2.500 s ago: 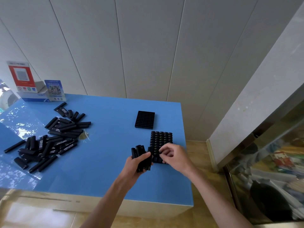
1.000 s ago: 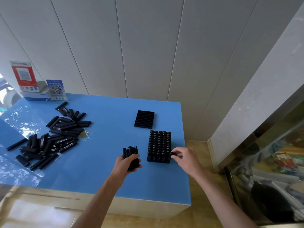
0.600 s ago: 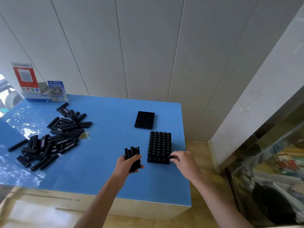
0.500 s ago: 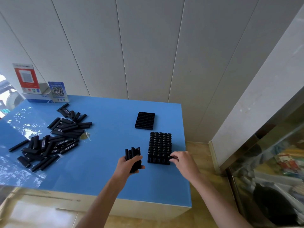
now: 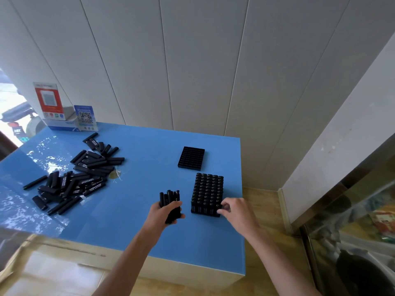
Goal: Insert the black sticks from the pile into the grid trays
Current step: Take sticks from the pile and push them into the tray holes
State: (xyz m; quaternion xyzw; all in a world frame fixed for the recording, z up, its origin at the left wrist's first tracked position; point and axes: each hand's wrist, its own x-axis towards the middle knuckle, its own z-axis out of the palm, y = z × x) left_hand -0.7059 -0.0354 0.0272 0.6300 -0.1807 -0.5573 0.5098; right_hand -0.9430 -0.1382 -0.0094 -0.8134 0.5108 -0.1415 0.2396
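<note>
At lower centre of the frame, the left hand [image 5: 163, 212] grips a bundle of black sticks [image 5: 170, 202] upright above the blue table [image 5: 132, 210]. Just to its right stands the filled grid tray [image 5: 208, 193]; the right hand [image 5: 236, 210] pinches its near right corner. The pile [image 5: 72, 174] lies at left, and an empty tray [image 5: 191, 158] sits beyond the filled one.

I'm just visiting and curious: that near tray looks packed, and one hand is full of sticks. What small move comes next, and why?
Probably reach for the empty grid tray at the back. The near tray seems filled in every slot that shows, the left hand grips a bundle of black sticks, and the right hand pinches the full tray's near corner.
</note>
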